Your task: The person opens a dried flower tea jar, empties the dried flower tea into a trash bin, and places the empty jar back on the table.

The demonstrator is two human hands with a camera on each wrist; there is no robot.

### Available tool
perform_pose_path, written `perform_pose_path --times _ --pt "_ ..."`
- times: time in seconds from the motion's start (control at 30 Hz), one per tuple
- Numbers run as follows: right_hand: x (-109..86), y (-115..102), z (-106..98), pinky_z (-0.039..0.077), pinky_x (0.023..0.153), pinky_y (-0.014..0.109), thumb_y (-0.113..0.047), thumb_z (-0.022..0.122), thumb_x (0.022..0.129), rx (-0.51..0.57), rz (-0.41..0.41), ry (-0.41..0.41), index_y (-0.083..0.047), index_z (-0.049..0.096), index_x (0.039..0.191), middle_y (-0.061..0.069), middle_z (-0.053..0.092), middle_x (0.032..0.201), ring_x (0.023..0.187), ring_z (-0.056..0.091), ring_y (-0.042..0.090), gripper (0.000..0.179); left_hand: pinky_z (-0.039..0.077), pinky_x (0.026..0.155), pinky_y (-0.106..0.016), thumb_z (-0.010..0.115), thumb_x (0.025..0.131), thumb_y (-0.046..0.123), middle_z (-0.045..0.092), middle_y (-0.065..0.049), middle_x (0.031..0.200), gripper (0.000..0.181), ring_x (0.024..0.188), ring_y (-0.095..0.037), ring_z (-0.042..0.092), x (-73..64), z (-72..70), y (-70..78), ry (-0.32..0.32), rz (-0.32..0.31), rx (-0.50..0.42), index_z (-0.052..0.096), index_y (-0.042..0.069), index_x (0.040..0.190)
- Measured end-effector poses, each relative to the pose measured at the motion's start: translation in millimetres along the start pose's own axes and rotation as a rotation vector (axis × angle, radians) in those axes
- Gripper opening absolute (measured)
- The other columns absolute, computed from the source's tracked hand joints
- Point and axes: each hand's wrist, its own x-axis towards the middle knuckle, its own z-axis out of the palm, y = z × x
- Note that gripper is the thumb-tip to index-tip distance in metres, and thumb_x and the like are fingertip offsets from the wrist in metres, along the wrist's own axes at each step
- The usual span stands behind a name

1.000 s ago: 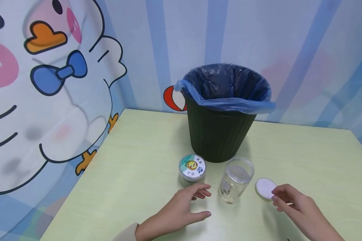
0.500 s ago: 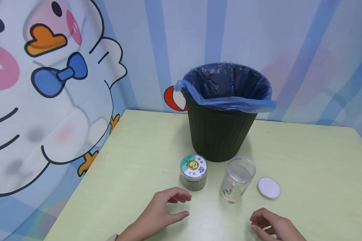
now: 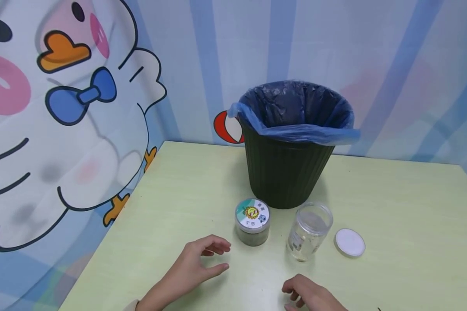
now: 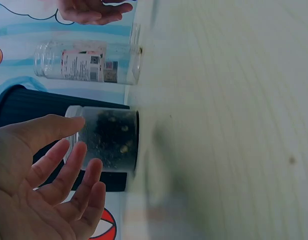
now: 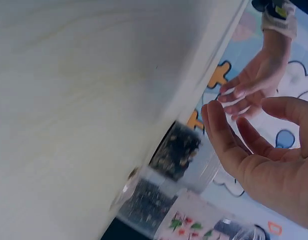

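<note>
A short clear jar (image 3: pixel 253 233) with a printed sunflower lid stands on the table, dark grainy stuff inside it (image 4: pixel 113 137). Just left of and nearer than this jar hovers my left hand (image 3: pixel 192 261), thumb and fingers spread apart, holding nothing. To the right is a taller clear jar (image 3: pixel 305 242), uncovered, with a printed label (image 4: pixel 83 65) on its side. A round white lid (image 3: pixel 350 242) lies flat beside it. My right hand (image 3: pixel 309 296) is at the front, below the taller jar, its fingers loosely bent around nothing (image 5: pixel 264 155).
Behind the jars stands a dark ribbed bin (image 3: pixel 288 172), lined with a blue plastic bag (image 3: pixel 307 133) folded over its rim. The pale table (image 3: pixel 187 181) meets a cartoon-printed wall (image 3: pixel 241 52) at the back and left.
My right hand has left the white lid and moved left toward the front middle. The left hand has drawn back leftward from the short jar. Jars and lid stay put.
</note>
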Motion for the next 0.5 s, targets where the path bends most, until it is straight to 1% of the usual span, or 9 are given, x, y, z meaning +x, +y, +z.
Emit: perform_pose_path --times 0.13,0.17,0.3,0.37,0.4,0.47,0.5 --pt "10.9 -4.0 11.2 0.052 0.068 0.024 -0.023 0.069 0.095 -0.046 -0.066 -0.012 -0.015 0.057 0.111 -0.010 0.055 0.100 0.085 0.056 0.001 0.021 0.053 0.089 -0.044 0.080 0.085 0.008 0.069 -0.003 0.111 0.045 0.101 -0.022 0.067 1.6 -4.0 -7.9 0.022 -0.005 -0.008 0.060 0.010 0.125" --pt "13.8 -1.7 14.1 0.052 0.067 0.024 -0.023 0.068 0.096 -0.062 -0.096 -0.013 -0.015 0.056 0.111 -0.009 0.055 0.101 0.085 0.056 0.002 0.022 0.053 0.089 -0.044 0.080 0.084 0.007 0.069 -0.003 0.111 0.048 0.100 -0.022 0.067 2.2 -4.6 -9.4 0.031 -0.005 -0.012 0.059 0.010 0.127" --pt "23.5 -7.0 17.6 0.052 0.069 0.024 -0.020 0.067 0.097 -0.117 -0.165 -0.014 -0.013 0.055 0.113 -0.008 0.053 0.102 0.087 0.055 0.003 0.021 0.053 0.090 -0.044 0.080 0.084 0.007 0.068 -0.005 0.114 0.056 0.102 -0.023 0.066 7.1 -6.0 -12.6 0.070 -0.018 -0.028 0.054 0.011 0.133" --pt "27.9 -12.4 18.8 0.052 0.069 0.024 -0.019 0.067 0.096 -0.153 -0.206 0.002 -0.011 0.055 0.112 -0.007 0.052 0.101 0.086 0.054 0.003 0.021 0.052 0.091 -0.044 0.081 0.084 0.007 0.066 -0.006 0.117 0.060 0.105 -0.024 0.065 10.4 -6.0 -13.0 0.088 -0.026 -0.022 0.051 0.011 0.135" --pt "29.9 -18.5 18.4 0.051 0.070 0.023 -0.018 0.067 0.095 -0.164 -0.210 0.009 -0.011 0.056 0.112 -0.008 0.052 0.100 0.086 0.053 0.002 0.021 0.052 0.092 -0.044 0.081 0.083 0.007 0.066 -0.006 0.119 0.062 0.107 -0.025 0.064 12.3 -5.9 -13.3 0.100 -0.027 -0.016 0.050 0.010 0.137" --pt "34.9 -24.1 20.8 0.050 0.070 0.020 -0.016 0.069 0.093 -0.229 -0.284 0.059 -0.009 0.057 0.110 -0.007 0.052 0.099 0.084 0.052 0.002 0.022 0.051 0.093 -0.045 0.082 0.082 0.006 0.065 -0.007 0.123 0.067 0.111 -0.026 0.062 16.0 -5.4 -14.6 0.120 -0.024 0.005 0.047 0.010 0.139" --pt "37.7 -25.9 22.3 0.050 0.070 0.019 -0.015 0.071 0.091 -0.277 -0.335 0.094 -0.008 0.057 0.109 -0.006 0.053 0.099 0.084 0.052 0.002 0.024 0.051 0.094 -0.046 0.082 0.081 0.006 0.064 -0.008 0.125 0.069 0.112 -0.027 0.061 17.9 -5.1 -15.5 0.130 -0.017 0.014 0.046 0.010 0.140"
